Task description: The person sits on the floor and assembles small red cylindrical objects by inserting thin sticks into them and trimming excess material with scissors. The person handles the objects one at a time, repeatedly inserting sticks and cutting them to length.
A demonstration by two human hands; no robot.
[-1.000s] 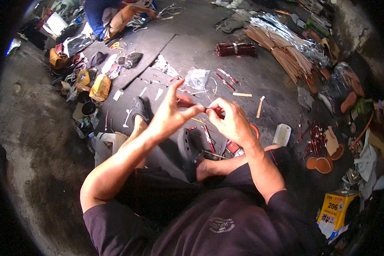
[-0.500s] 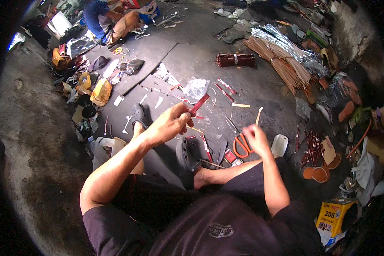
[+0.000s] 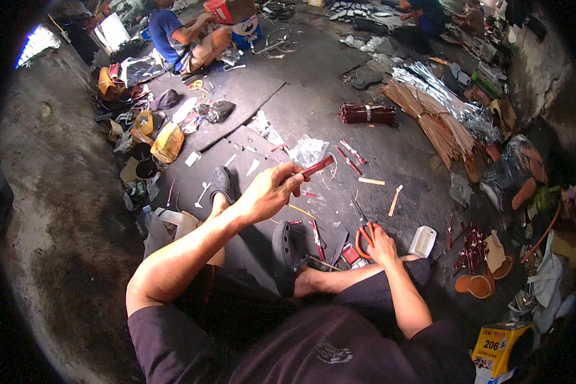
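My left hand (image 3: 270, 192) is raised over the floor, its fingers closed round one end of a dark red strip (image 3: 318, 167) that juts out to the right. Lower and to the right, my right hand (image 3: 382, 247) has its fingers on the orange-handled scissors (image 3: 365, 239), whose blades point away from me. The hand partly covers one handle loop. A narrow tan strip (image 3: 395, 200) lies on the floor just beyond the scissors, and a second light strip (image 3: 371, 182) is left of it. Two dark red strips (image 3: 350, 160) rest farther off, near a clear plastic bag (image 3: 310, 152).
A banded dark red bundle (image 3: 367, 114) and long brown strips (image 3: 432, 125) lie beyond. A white tray (image 3: 422, 242) sits right of my right hand; a yellow can (image 3: 496, 349) stands lower right. Another person (image 3: 189, 38) sits at the far left. My clog (image 3: 287, 248) is near the scissors.
My right hand has let go of the narrow tan strip, now on the floor, and moved down onto the scissors. My left hand still holds the red strip. The view has tilted up.
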